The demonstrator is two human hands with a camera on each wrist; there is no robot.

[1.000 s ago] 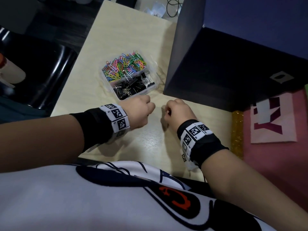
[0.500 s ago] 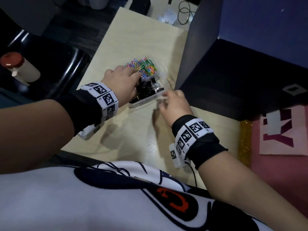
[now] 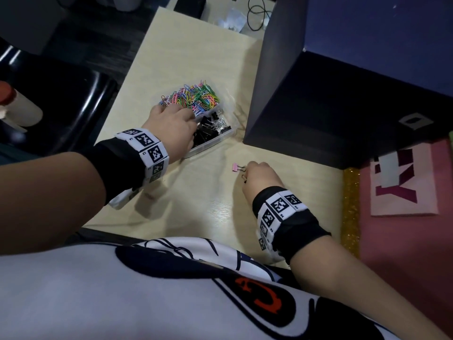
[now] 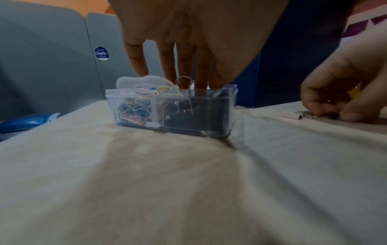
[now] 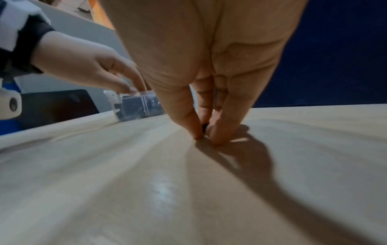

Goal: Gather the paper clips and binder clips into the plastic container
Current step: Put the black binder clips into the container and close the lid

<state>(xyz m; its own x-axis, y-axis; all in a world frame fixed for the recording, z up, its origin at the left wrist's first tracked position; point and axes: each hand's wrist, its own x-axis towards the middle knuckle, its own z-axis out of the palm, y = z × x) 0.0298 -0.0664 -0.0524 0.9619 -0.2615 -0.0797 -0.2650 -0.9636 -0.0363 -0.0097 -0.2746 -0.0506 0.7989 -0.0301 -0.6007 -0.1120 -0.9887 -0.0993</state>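
Right grip (image 3: 259, 177): fingers curled down to the tabletop (image 3: 196, 217), thumb and fingertips (image 5: 217, 132) pinching a small dark item, partly hidden; kind not certain. Set well apart from the container, on the near right.

Pink binder clip (image 3: 235, 167): flat on the tabletop, just beside the right fingertips; wire handles toward the hand. Contact with the hand not clear.

Left grip (image 3: 171, 126): fingers (image 4: 184, 66) extended downward into the plastic container, tips among the black binder clips. Whether anything is held cannot be told.

Plastic container (image 3: 215, 139): clear, rectangular, divided, lidless; on the tabletop beside a dark blue box (image 3: 331, 106).
- Far compartment: coloured paper clips (image 3: 193, 95), heaped above the rim.
- Near compartment: black binder clips (image 3: 213, 126), silver handles showing.

Tabletop: pale wood grain.

Surroundings: black chair (image 3: 61, 106) at left; pink sheet with lettering (image 3: 402, 187) and a gold glitter strip (image 3: 351, 212) at right; cables (image 3: 257, 13) at far edge.
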